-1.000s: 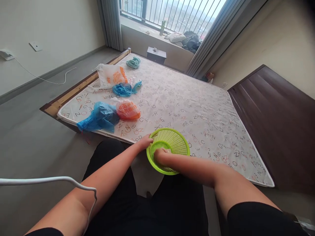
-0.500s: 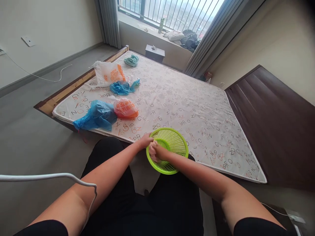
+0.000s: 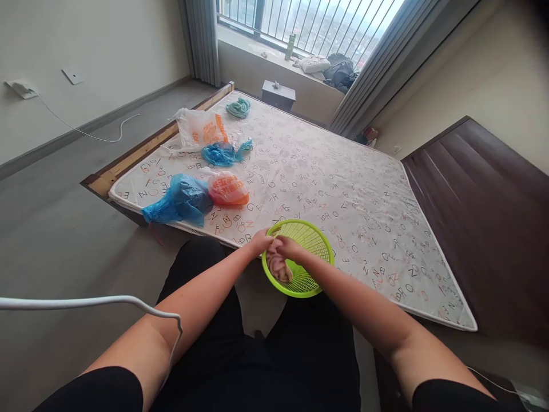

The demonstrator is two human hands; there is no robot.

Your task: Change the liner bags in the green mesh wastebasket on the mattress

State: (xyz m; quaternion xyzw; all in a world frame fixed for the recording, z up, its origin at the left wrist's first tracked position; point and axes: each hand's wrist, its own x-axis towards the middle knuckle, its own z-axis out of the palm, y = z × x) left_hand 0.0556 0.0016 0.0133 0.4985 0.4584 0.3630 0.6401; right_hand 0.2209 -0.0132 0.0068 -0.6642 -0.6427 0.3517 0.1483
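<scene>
Reaching over basket [image 3: 315, 240], right hand [image 3: 289, 249]

A home bedroom, with mattress [image 3: 300, 166], nightstand [image 3: 278, 94] and curtains [image 3: 201, 43].

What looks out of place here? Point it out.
The larger blue plastic bag lies on a sheetless mattress, an odd spot, its gathered end at the near edge. Nothing looks spilled near the green plastic basket.

A lime-green mesh basket [image 3: 316, 243] is held at its rim by the left grip [image 3: 261, 242]; inside, a crumpled pinkish cloth [image 3: 278, 268] is held by the right grip [image 3: 288, 247]. Several plastic bags [image 3: 184, 197] are laid on the letter-printed mattress [image 3: 309, 166].
</scene>
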